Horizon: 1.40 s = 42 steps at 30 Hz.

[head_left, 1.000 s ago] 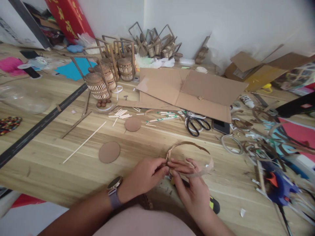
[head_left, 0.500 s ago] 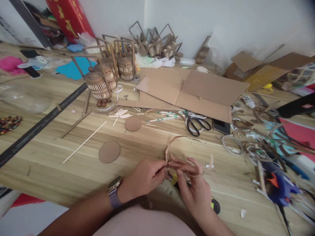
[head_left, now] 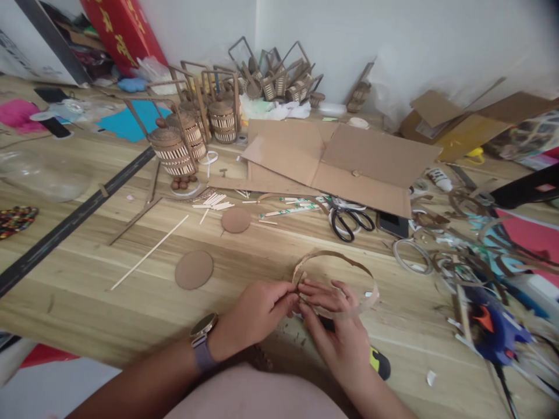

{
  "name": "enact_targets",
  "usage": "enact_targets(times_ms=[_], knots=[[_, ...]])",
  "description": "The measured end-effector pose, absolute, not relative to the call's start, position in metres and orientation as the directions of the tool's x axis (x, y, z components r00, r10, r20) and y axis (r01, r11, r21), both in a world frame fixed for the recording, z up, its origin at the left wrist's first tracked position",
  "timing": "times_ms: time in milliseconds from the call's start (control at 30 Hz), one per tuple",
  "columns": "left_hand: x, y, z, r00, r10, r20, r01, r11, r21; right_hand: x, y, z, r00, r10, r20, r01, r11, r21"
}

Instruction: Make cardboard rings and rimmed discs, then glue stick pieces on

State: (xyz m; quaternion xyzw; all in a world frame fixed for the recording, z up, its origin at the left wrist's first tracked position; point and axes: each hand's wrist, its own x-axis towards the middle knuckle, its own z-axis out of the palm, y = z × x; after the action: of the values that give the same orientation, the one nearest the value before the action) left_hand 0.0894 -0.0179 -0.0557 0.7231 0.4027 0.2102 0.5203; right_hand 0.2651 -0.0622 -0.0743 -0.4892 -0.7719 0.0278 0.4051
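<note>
Both my hands meet low in the middle of the view over a wooden table [head_left: 109, 302]. My left hand [head_left: 257, 314], with a watch on its wrist, pinches one end of a thin brown cardboard strip [head_left: 336, 259]. My right hand [head_left: 338, 331] pinches the strip right beside it, fingers pressed together. The strip curves away from my fingers into a flat-lying ring on the table. Under my right wrist lies a black and yellow tool [head_left: 379, 362], partly hidden.
Two brown cardboard discs [head_left: 194, 269] lie left of my hands, a thin stick [head_left: 151, 251] beyond them. Black scissors [head_left: 349, 221] and a flattened cardboard box [head_left: 336, 160] lie ahead. Woven lantern-like baskets [head_left: 172, 150] stand at the back. A blue glue gun [head_left: 493, 331] and scraps crowd the right.
The strip, an open arc a second ago, has been drawn round into a closed ring in front of my hands. My hands stayed in place, working the joint.
</note>
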Motion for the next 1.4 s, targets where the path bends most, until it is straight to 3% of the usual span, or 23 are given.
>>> enact_targets(times_ms=[333, 733, 933, 1033, 1233, 1400], knots=[[0.088, -0.019, -0.055, 0.622, 0.770, -0.146, 0.342, -0.099, 0.934, 0.266, -0.064, -0.073, -0.092, 0.850, 0.518, 0.729, 0.412, -0.547], [0.090, -0.017, -0.050, 0.596, 0.792, -0.136, 0.360, -0.112, 0.926, 0.264, -0.060, -0.075, -0.132, 0.817, 0.561, 0.738, 0.459, -0.495], [0.088, -0.018, -0.058, 0.572, 0.809, -0.137, 0.340, -0.081, 0.937, 0.269, -0.057, -0.072, -0.097, 0.853, 0.512, 0.763, 0.394, -0.512], [0.088, -0.015, -0.062, 0.475, 0.861, -0.179, 0.320, 0.021, 0.947, 0.279, -0.053, -0.066, -0.161, 0.888, 0.430, 0.799, 0.373, -0.472], [0.090, -0.006, -0.064, 0.384, 0.852, -0.356, 0.196, 0.302, 0.933, 0.300, -0.060, -0.060, -0.408, 0.911, 0.060, 0.869, 0.408, -0.282], [0.091, -0.003, -0.068, 0.376, 0.821, -0.429, 0.142, 0.406, 0.903, 0.307, -0.069, -0.069, -0.437, 0.899, 0.007, 0.868, 0.424, -0.259]])
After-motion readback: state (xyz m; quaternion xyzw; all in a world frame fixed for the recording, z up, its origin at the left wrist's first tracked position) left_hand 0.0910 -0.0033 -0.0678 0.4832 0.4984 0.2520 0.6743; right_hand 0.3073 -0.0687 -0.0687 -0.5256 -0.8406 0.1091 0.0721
